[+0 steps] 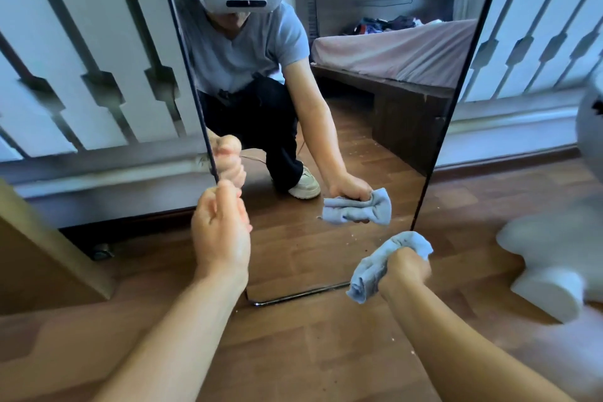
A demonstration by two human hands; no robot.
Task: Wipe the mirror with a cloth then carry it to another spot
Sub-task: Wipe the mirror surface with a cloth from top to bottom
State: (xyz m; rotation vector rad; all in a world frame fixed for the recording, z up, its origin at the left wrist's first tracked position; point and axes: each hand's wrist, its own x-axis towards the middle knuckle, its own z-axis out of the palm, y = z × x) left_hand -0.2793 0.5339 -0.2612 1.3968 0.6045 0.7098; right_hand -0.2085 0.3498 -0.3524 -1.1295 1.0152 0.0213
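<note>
While left hand (222, 232) grips mirror (326, 147) edge, white object (548, 258) sits right.

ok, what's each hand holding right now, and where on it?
Left hand: grip on the mirror's left frame edge, low down. Right hand: fist closed around the bunched middle of the blue cloth, near the mirror's lower right corner.

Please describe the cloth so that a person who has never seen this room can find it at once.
Find the tall dark-framed mirror standing on the wooden floor. At its lower right corner, the right hand holds the cloth bunched in its fingers. It is pale blue and crumpled; the similar cloth inside the glass is only its reflection.
</note>
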